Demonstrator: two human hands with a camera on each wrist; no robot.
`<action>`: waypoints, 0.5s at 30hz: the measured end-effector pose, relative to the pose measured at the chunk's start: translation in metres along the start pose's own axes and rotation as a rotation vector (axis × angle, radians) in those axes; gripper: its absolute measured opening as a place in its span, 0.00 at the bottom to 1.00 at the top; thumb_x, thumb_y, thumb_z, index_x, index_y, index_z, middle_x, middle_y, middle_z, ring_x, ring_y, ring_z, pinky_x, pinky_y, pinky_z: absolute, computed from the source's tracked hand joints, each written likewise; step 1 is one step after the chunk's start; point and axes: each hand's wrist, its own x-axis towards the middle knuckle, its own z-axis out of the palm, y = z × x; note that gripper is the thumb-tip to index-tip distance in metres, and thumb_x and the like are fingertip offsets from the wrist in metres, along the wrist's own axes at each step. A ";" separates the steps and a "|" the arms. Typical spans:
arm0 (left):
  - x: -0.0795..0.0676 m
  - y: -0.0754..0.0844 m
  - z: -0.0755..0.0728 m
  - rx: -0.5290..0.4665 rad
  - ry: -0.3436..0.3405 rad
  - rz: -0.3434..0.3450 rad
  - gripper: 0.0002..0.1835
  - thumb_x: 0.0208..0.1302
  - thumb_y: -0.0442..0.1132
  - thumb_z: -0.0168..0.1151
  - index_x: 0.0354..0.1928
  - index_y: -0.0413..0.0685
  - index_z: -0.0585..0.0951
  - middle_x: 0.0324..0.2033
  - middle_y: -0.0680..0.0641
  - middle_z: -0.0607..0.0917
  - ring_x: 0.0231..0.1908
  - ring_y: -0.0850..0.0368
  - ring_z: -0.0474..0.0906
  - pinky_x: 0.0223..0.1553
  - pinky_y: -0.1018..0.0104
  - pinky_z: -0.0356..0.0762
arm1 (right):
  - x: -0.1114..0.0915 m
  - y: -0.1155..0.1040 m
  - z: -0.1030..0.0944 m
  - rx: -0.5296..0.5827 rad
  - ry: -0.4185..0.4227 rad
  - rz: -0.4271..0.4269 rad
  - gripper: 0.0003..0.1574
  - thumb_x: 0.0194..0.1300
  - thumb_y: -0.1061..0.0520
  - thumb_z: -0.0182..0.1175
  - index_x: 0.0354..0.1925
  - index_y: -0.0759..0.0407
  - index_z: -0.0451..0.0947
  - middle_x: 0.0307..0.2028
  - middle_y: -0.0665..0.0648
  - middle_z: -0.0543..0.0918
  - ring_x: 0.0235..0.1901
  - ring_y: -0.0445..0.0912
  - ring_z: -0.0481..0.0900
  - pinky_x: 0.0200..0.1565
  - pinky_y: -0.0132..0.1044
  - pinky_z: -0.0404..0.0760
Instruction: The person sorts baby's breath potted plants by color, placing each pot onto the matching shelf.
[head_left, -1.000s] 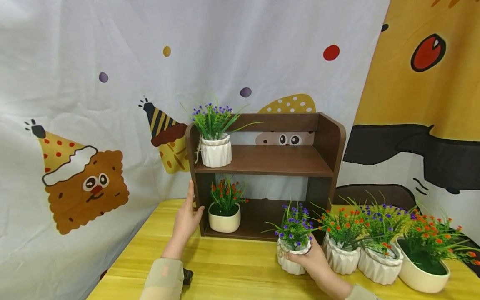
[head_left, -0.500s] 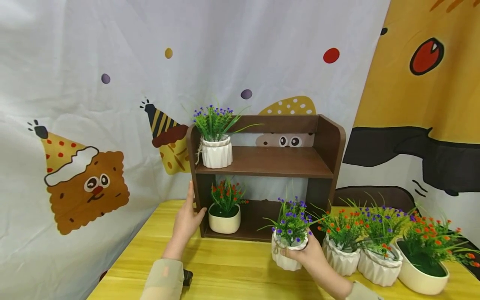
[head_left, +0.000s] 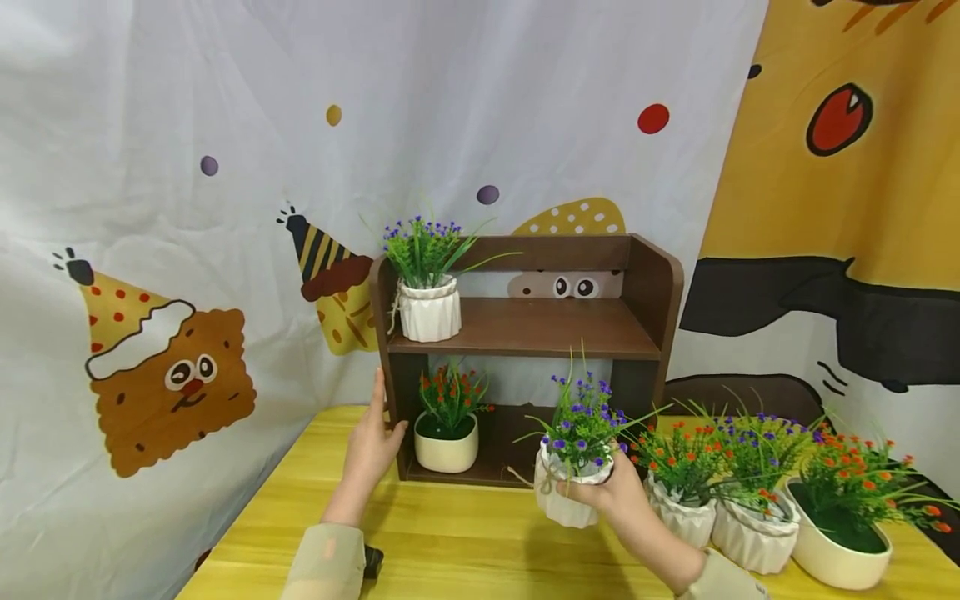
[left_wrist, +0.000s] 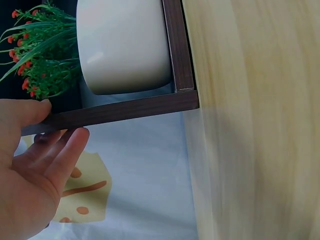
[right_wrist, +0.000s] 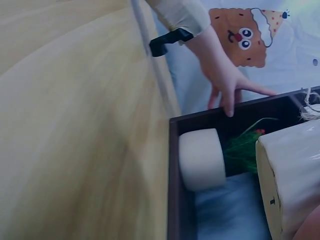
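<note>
My right hand (head_left: 618, 496) grips a white ribbed pot of purple flowers (head_left: 576, 510) by its side, thumb in front. It hangs above the table before the shelf's right half, slightly tilted, with twine at its neck. The right wrist view shows the underside of this white pot (right_wrist: 295, 170). At the left side panel of the dark brown shelf (head_left: 540, 329), my left hand (head_left: 370, 454) holds the edge. In the left wrist view the panel (left_wrist: 125, 111) passes between its thumb and fingers. A cream pot with red flowers (head_left: 446, 452) sits inside on the lower level.
A white pot of purple flowers (head_left: 430, 315) stands at the upper level's left. Right of my right hand, on the wooden table (head_left: 450, 550), stand white pots of orange (head_left: 686, 521) and purple flowers (head_left: 753, 533), plus an oval cream pot (head_left: 840, 562). A printed cloth (head_left: 262, 83) hangs behind.
My right hand has lifted the pot of purple flowers and carried it a little left, toward the shelf. The left hand stays at the shelf's side panel.
</note>
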 end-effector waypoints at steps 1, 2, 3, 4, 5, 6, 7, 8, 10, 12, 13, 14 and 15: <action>0.000 0.000 0.000 0.003 0.002 0.002 0.57 0.58 0.31 0.68 0.78 0.58 0.39 0.53 0.26 0.77 0.23 0.49 0.74 0.27 0.51 0.74 | 0.001 -0.002 -0.001 -0.008 0.002 -0.009 0.48 0.35 0.64 0.79 0.57 0.67 0.70 0.47 0.63 0.82 0.47 0.56 0.79 0.53 0.51 0.74; -0.001 -0.001 0.001 0.006 0.002 0.004 0.57 0.58 0.30 0.68 0.78 0.58 0.39 0.53 0.26 0.77 0.24 0.48 0.76 0.27 0.50 0.74 | 0.002 -0.004 -0.001 -0.016 0.004 -0.019 0.48 0.35 0.64 0.79 0.57 0.68 0.70 0.47 0.64 0.82 0.47 0.56 0.79 0.53 0.52 0.74; -0.001 -0.001 0.001 0.009 0.001 0.005 0.57 0.58 0.30 0.68 0.78 0.57 0.39 0.53 0.26 0.77 0.26 0.46 0.77 0.28 0.50 0.75 | 0.003 -0.006 -0.002 -0.028 0.004 -0.031 0.48 0.35 0.63 0.79 0.56 0.68 0.70 0.47 0.65 0.82 0.47 0.57 0.79 0.53 0.53 0.74; -0.001 -0.001 0.001 0.011 0.001 0.005 0.56 0.58 0.30 0.68 0.78 0.57 0.39 0.53 0.26 0.77 0.27 0.45 0.77 0.29 0.49 0.75 | 0.004 -0.009 -0.002 -0.030 0.005 -0.037 0.48 0.36 0.63 0.79 0.56 0.68 0.70 0.47 0.65 0.82 0.47 0.58 0.79 0.53 0.53 0.74; -0.001 -0.001 0.001 0.011 0.000 0.005 0.56 0.59 0.30 0.68 0.78 0.57 0.39 0.53 0.26 0.77 0.28 0.43 0.78 0.29 0.48 0.75 | 0.005 -0.011 -0.003 -0.028 0.005 -0.039 0.47 0.36 0.64 0.79 0.56 0.69 0.70 0.47 0.65 0.82 0.47 0.58 0.79 0.53 0.53 0.74; -0.001 -0.001 0.001 0.012 -0.001 0.006 0.56 0.59 0.30 0.68 0.78 0.56 0.39 0.53 0.26 0.77 0.29 0.42 0.78 0.30 0.48 0.75 | 0.006 -0.013 -0.004 -0.030 0.004 -0.041 0.47 0.36 0.64 0.79 0.56 0.69 0.70 0.47 0.65 0.82 0.47 0.58 0.79 0.53 0.53 0.74; -0.002 -0.001 0.001 0.012 -0.002 0.003 0.56 0.59 0.30 0.67 0.78 0.56 0.39 0.53 0.26 0.77 0.30 0.42 0.79 0.30 0.48 0.75 | 0.007 -0.015 -0.004 -0.033 0.003 -0.043 0.47 0.36 0.64 0.79 0.56 0.69 0.70 0.47 0.66 0.82 0.47 0.58 0.79 0.53 0.53 0.74; -0.002 -0.001 0.001 0.009 -0.003 0.000 0.56 0.59 0.30 0.67 0.78 0.57 0.39 0.53 0.26 0.77 0.29 0.41 0.78 0.30 0.47 0.75 | 0.008 -0.018 -0.005 -0.032 0.003 -0.043 0.47 0.37 0.64 0.79 0.57 0.69 0.70 0.47 0.66 0.82 0.47 0.59 0.79 0.53 0.53 0.74; -0.002 -0.001 0.001 0.011 -0.005 -0.004 0.56 0.59 0.30 0.67 0.78 0.57 0.39 0.54 0.27 0.77 0.30 0.41 0.78 0.30 0.47 0.75 | 0.011 -0.022 -0.007 -0.033 0.002 -0.033 0.48 0.38 0.63 0.79 0.58 0.69 0.70 0.48 0.66 0.81 0.48 0.58 0.79 0.53 0.51 0.75; -0.002 0.000 0.001 0.014 -0.007 -0.009 0.55 0.60 0.31 0.67 0.78 0.56 0.39 0.54 0.27 0.77 0.29 0.42 0.78 0.29 0.48 0.75 | 0.013 -0.028 -0.010 -0.008 -0.010 -0.011 0.47 0.41 0.63 0.78 0.59 0.68 0.69 0.50 0.66 0.80 0.49 0.58 0.78 0.52 0.49 0.75; -0.002 0.000 0.001 0.014 -0.009 -0.014 0.56 0.60 0.31 0.67 0.78 0.56 0.39 0.54 0.27 0.76 0.28 0.42 0.78 0.28 0.49 0.74 | 0.015 -0.031 -0.011 0.019 -0.018 -0.003 0.47 0.42 0.63 0.77 0.60 0.68 0.68 0.51 0.66 0.79 0.50 0.58 0.77 0.52 0.48 0.75; -0.001 0.000 0.001 0.014 -0.010 -0.017 0.56 0.60 0.31 0.67 0.78 0.56 0.38 0.54 0.27 0.76 0.28 0.43 0.78 0.27 0.49 0.74 | 0.016 -0.034 -0.013 0.043 -0.025 0.004 0.47 0.44 0.64 0.76 0.61 0.67 0.67 0.52 0.66 0.78 0.51 0.57 0.77 0.52 0.46 0.75; -0.001 0.000 0.001 0.018 -0.010 -0.019 0.56 0.60 0.31 0.67 0.78 0.56 0.38 0.55 0.27 0.76 0.28 0.43 0.78 0.27 0.50 0.74 | 0.018 -0.037 -0.014 0.071 -0.032 0.012 0.47 0.45 0.64 0.75 0.63 0.66 0.66 0.54 0.65 0.78 0.51 0.55 0.77 0.52 0.44 0.76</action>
